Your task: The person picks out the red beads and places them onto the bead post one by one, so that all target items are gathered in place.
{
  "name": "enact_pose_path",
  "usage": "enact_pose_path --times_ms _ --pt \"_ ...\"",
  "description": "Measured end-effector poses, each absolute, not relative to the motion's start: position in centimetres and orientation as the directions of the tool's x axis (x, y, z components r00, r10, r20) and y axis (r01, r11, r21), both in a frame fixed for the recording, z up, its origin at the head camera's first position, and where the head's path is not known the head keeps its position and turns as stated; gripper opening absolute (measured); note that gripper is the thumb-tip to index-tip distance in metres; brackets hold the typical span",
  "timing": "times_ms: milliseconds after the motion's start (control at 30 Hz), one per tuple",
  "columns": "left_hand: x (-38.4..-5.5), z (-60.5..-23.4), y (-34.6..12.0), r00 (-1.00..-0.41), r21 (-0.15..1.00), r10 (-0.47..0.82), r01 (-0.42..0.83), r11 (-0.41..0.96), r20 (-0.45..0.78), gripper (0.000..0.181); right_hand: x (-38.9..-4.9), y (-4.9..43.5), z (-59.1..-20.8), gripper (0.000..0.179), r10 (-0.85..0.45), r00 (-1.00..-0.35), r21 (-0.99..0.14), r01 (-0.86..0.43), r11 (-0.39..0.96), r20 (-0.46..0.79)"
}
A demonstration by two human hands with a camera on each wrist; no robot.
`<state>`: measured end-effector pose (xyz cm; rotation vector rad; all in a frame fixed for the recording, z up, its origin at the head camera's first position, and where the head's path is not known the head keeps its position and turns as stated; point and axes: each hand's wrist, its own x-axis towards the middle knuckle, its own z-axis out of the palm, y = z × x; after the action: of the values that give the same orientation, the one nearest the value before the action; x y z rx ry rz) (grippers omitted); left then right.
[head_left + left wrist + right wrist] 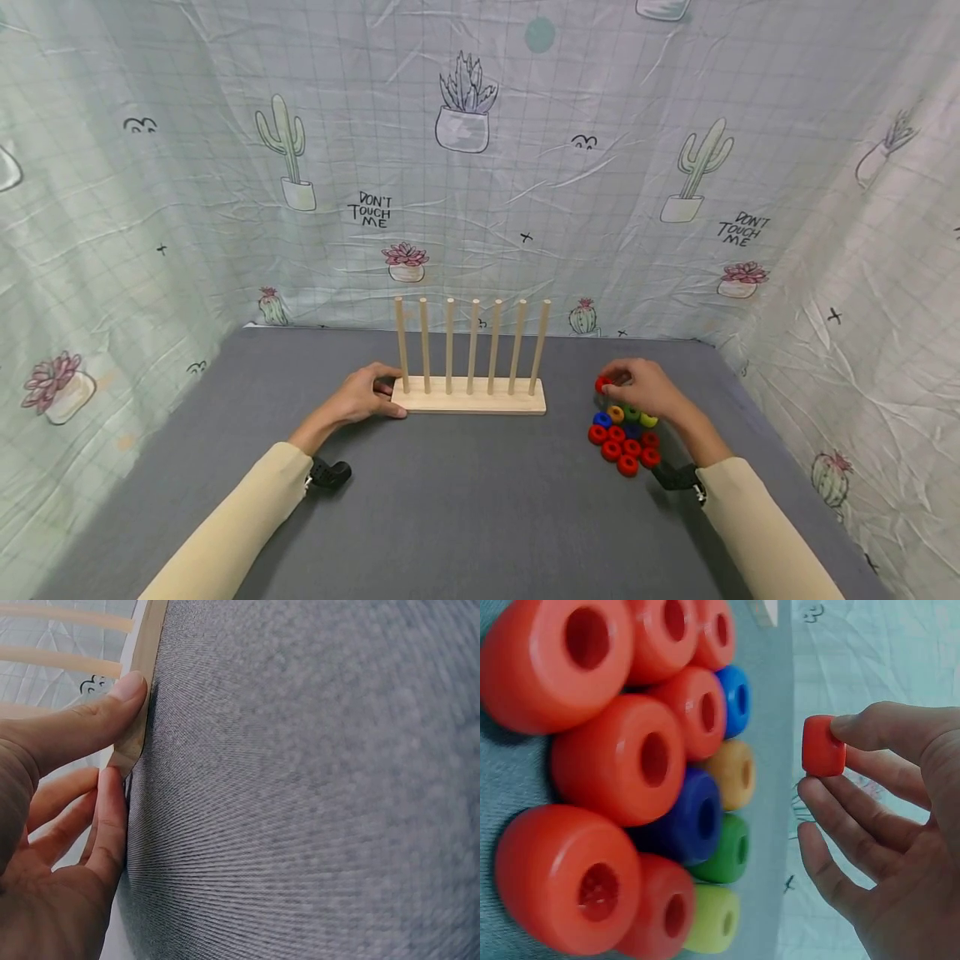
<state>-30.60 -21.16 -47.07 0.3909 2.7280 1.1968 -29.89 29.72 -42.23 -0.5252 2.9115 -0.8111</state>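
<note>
A wooden rack [468, 404] with several upright pegs stands at the middle of the table. My left hand [365, 394] grips the left end of its base, thumb [129, 686] on the front edge and fingers at the end. My right hand [647, 387] pinches a red bead [823, 746] between thumb and fingers, raised apart from the others. Below that hand lies a cluster of beads with holes: several red ones [619, 759], blue ones [737, 700], an orange one [735, 774], a green one [727, 847] and a yellow one [714, 919]. Every peg of the rack is bare.
The grey tabletop [480, 517] reaches back to a hanging cloth [480, 183] printed with cacti, which also runs along both sides. Black wrist straps with cameras [330, 473] sit at both cuffs, close over the table.
</note>
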Motion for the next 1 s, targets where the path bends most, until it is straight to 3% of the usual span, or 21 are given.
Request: enact_pose_path --times_ms 1000 --pt "-30.6 -47.0 -21.0 -0.957 0.737 0.29 0.176 0.652 -0.027 0.075 -27.6 24.8 -36.9 0.023 -0.463 -0.861 -0.443 -0.507 0.74 0.212"
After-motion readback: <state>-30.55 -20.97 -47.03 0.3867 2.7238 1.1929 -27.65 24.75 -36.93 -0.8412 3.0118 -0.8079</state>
